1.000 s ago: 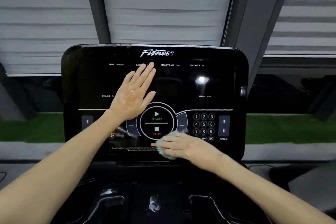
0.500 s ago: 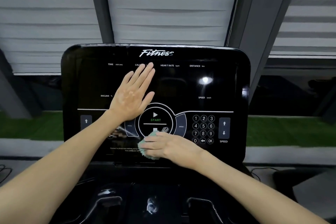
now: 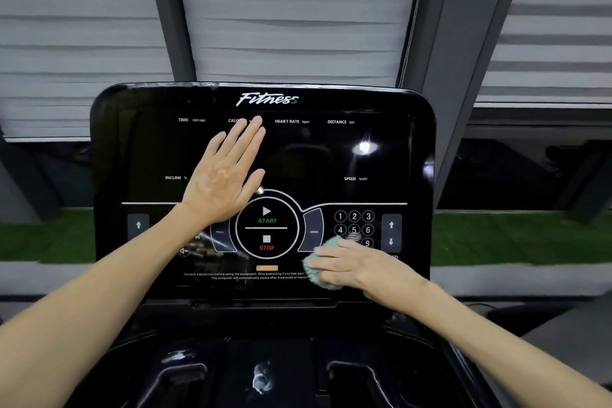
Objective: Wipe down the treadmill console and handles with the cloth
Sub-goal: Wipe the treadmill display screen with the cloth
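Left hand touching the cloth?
Apart. Head view: left hand lies flat on the console; cloth sits under the right hand, START/STOP ring between them.

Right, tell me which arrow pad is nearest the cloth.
The right arrow pad, beside the number keys; the left arrow pad sits across the console from the cloth.

Your only view: head camera, wide-angle, facing forward and down, close to treadmill console [image 3: 331,156]; window blinds [image 3: 298,26] far behind.
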Action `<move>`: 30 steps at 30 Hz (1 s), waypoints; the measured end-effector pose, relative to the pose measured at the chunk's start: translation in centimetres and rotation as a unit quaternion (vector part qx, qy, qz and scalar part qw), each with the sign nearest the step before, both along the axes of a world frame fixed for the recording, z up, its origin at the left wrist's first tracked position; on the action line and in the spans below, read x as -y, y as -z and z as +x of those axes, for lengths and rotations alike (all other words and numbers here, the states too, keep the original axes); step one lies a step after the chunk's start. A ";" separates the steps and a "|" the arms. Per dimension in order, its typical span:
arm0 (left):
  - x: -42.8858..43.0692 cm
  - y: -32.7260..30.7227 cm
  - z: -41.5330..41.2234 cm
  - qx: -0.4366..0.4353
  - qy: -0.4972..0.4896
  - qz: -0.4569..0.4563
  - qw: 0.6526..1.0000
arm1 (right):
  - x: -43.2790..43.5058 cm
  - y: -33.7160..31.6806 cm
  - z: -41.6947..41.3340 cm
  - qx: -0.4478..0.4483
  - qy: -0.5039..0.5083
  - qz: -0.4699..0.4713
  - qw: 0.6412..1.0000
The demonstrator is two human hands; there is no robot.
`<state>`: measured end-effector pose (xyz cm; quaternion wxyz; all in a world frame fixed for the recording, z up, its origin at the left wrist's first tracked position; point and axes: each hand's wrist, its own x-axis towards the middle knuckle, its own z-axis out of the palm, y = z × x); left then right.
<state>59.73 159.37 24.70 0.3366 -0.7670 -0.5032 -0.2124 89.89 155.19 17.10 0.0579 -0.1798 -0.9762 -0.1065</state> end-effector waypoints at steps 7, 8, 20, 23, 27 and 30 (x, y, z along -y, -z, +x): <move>-0.1 0.0 -0.2 -0.004 -0.008 -0.009 1.000 | 0.4 0.8 -1.3 -0.013 -0.016 0.026 0.999; -0.1 0.1 -0.2 -0.005 -0.008 -0.008 1.000 | 0.7 1.1 -0.1 -0.014 -0.013 0.030 0.999; -0.1 0.1 -0.2 0.001 -0.002 -0.007 1.000 | -6.1 -8.8 0.9 -0.204 0.112 0.078 0.969; -0.1 0.0 -0.2 -0.001 -0.002 -0.006 1.000 | -4.6 -7.6 0.2 -0.282 0.153 0.092 0.943; -0.1 0.1 -0.1 0.001 -0.005 -0.004 1.000 | -0.7 -0.5 0.5 -0.236 0.089 -0.004 0.968; 0.0 0.0 -0.1 -0.002 -0.006 -0.004 1.000 | 2.1 2.7 1.8 -0.148 0.040 -0.022 0.988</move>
